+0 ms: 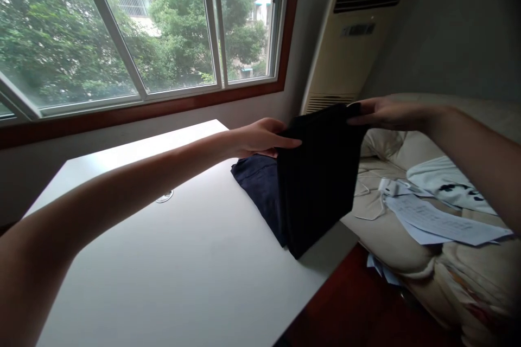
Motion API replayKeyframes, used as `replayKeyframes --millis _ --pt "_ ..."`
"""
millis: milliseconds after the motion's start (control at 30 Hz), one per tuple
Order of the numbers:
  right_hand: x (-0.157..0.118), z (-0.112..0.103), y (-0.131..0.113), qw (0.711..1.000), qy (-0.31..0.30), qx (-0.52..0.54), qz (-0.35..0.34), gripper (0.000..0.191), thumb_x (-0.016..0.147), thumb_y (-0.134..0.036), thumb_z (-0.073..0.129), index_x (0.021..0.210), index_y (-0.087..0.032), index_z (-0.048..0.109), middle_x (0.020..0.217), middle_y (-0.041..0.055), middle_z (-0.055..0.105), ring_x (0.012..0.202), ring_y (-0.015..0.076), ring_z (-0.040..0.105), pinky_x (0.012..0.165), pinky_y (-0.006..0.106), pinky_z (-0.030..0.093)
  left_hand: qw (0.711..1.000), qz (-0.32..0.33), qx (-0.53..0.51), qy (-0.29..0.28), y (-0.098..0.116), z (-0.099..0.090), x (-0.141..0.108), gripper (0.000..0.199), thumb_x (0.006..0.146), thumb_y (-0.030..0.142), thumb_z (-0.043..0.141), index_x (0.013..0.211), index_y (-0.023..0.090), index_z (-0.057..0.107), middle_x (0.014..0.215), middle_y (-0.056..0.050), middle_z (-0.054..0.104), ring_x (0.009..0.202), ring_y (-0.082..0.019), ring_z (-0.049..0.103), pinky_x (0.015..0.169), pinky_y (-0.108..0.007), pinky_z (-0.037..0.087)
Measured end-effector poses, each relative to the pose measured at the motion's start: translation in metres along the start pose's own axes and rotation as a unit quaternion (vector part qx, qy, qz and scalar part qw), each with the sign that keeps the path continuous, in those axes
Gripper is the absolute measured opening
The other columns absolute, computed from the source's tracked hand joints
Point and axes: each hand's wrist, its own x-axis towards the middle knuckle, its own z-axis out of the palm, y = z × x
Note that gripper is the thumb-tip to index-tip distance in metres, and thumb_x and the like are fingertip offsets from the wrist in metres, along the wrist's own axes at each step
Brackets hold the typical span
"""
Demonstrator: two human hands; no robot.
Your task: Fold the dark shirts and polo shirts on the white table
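Note:
A folded black garment hangs upright between my two hands, its lower edge close to the white table. My left hand pinches its upper left corner, thumb on the near side. At the upper right corner, my right hand grips the cloth with its fingers closed. Behind and to the left of it, a folded dark navy garment lies flat on the table, partly covered from view by the black cloth. Whether the black cloth's lower edge touches the table or the navy garment, I cannot tell.
To the right stands a beige sofa with paper sheets, a white cable and a pale patterned cloth on it. A standing air conditioner is in the corner beside the window. A round metal fitting is set in the tabletop.

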Motion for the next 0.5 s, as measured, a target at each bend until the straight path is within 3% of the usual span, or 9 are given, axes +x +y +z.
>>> replayKeyframes --millis 67,133,233,333,500 --pt "0.033 0.022 0.009 0.993 -0.097 0.065 0.001 0.033 0.084 -0.014 0.067 0.117 -0.015 0.067 0.118 0.011 0.068 0.096 0.0114 0.067 0.089 0.026 0.051 0.999 -0.011 0.016 0.033 -0.023 -0.017 0.006 0.039 0.06 0.037 0.085 0.082 0.015 0.063 0.08 0.001 0.06 0.074 -0.011 0.057 0.069 -0.026 0.05" --pt "0.066 0.048 0.017 0.986 -0.134 0.099 0.013 0.033 0.082 -0.017 0.071 0.115 -0.014 0.067 0.114 0.0099 0.069 0.093 0.012 0.067 0.089 0.026 0.051 0.996 -0.033 0.034 0.077 -0.05 -0.035 0.015 0.037 0.061 0.036 0.085 0.082 0.014 0.063 0.081 0.0 0.06 0.073 -0.011 0.056 0.067 -0.026 0.048" --pt "0.108 0.089 0.027 0.983 -0.139 0.115 0.038 0.036 0.073 -0.023 0.08 0.107 -0.014 0.07 0.101 0.0082 0.072 0.087 0.0162 0.068 0.084 0.03 0.056 0.988 -0.065 0.046 0.135 -0.095 -0.064 0.031 0.032 0.065 0.03 0.082 0.085 0.014 0.063 0.083 -0.001 0.06 0.071 -0.011 0.054 0.064 -0.025 0.045" --pt "0.138 0.125 0.037 0.986 -0.127 0.096 0.047 0.037 0.067 -0.03 0.084 0.099 -0.015 0.072 0.097 0.0085 0.072 0.086 0.0202 0.069 0.081 0.032 0.058 0.985 -0.087 0.053 0.14 -0.14 -0.09 0.044 0.025 0.07 0.029 0.078 0.08 0.013 0.061 0.073 0.001 0.056 0.063 -0.009 0.05 0.058 -0.025 0.041" --pt "0.17 0.17 0.062 0.993 -0.105 0.003 0.059 0.041 0.067 -0.03 0.082 0.102 -0.014 0.07 0.105 0.0115 0.071 0.095 0.0238 0.067 0.087 0.033 0.054 0.981 -0.113 0.086 0.135 -0.204 -0.109 0.06 0.022 0.078 0.033 0.069 0.082 0.013 0.061 0.062 0.001 0.051 0.055 -0.009 0.045 0.05 -0.024 0.036"
